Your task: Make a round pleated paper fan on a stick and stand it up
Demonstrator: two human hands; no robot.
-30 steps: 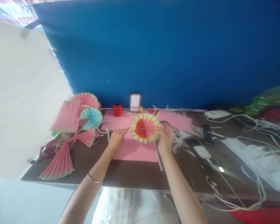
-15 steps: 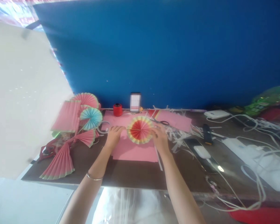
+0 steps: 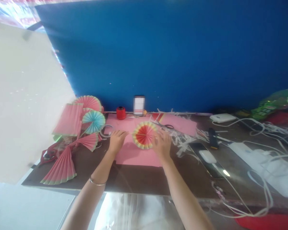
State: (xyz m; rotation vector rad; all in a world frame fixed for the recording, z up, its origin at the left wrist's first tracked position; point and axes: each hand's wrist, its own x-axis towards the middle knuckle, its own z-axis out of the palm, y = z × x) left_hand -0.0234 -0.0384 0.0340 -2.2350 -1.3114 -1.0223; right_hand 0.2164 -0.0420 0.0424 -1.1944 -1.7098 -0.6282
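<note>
A round pleated paper fan [image 3: 145, 135], red and pink with a pale yellow rim, lies over pink paper sheets [image 3: 136, 156] in the middle of the table. My right hand [image 3: 162, 143] is closed on its right edge, covering part of the rim. To the left of the fan, my left hand [image 3: 117, 140] is closed with its fingertips together on a thin pale strand. That strand runs from the fingertips to the fan's centre; whether it is thread or a thin stick cannot be made out. Behind the right hand lie scissors [image 3: 169, 126].
At the left are several pink pleated fans [image 3: 62, 167] and a blue one [image 3: 94, 122]. A tape roll [image 3: 107, 131], a red spool [image 3: 121, 113] and a phone [image 3: 139, 105] stand near. Paper strips [image 3: 184, 143], another phone [image 3: 210, 163] and cables [image 3: 266, 191] cover the right.
The paper fan has shifted slightly right and toward me. My right hand has moved a little down and its fingers have closed over the fan's edge. My left hand has barely moved.
</note>
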